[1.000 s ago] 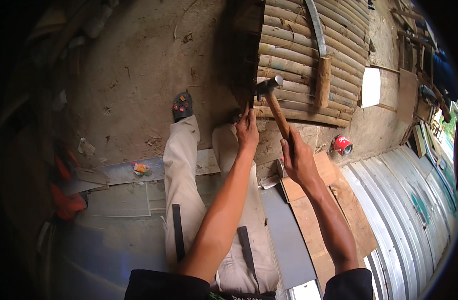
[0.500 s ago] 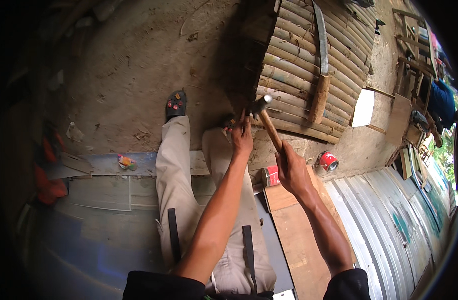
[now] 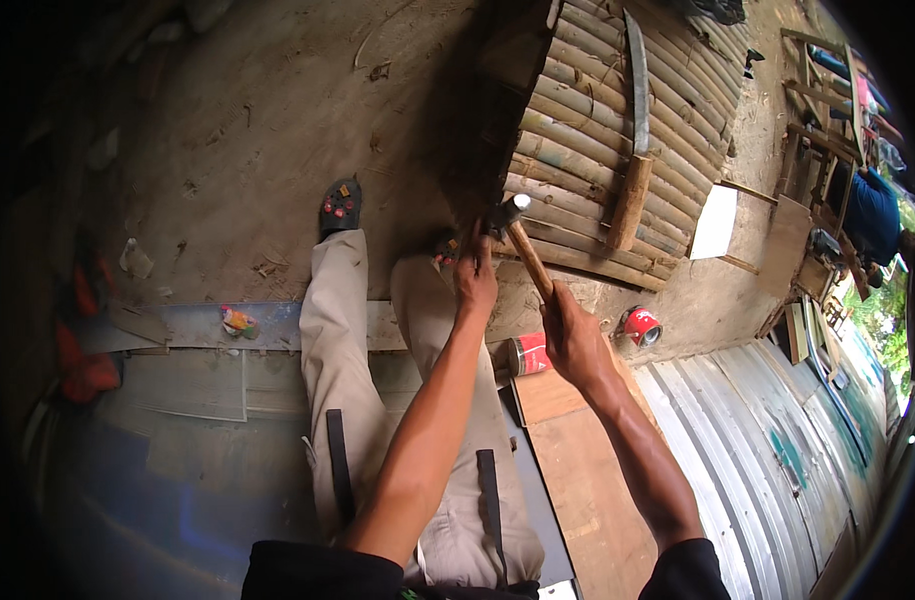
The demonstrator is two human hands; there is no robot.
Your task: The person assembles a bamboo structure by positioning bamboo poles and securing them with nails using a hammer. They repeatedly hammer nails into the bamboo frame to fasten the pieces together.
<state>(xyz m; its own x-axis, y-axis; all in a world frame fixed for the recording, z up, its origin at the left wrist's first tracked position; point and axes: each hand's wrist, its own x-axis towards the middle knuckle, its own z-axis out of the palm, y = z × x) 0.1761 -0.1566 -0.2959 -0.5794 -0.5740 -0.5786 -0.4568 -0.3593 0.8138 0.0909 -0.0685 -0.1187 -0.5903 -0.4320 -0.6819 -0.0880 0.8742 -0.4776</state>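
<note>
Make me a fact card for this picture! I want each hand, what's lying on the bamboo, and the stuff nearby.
Right hand: grips a hammer with a brown wooden handle and metal head
Left hand: beside the hammer's head, near the platform's edge; can't tell if it holds anything
Platform: tan, slatted bamboo platform
On the bamboo: long grey-bladed knife with a thick wooden handle
Nearby: two red cylindrical cans; ribbed silvery metal sheeting
</note>
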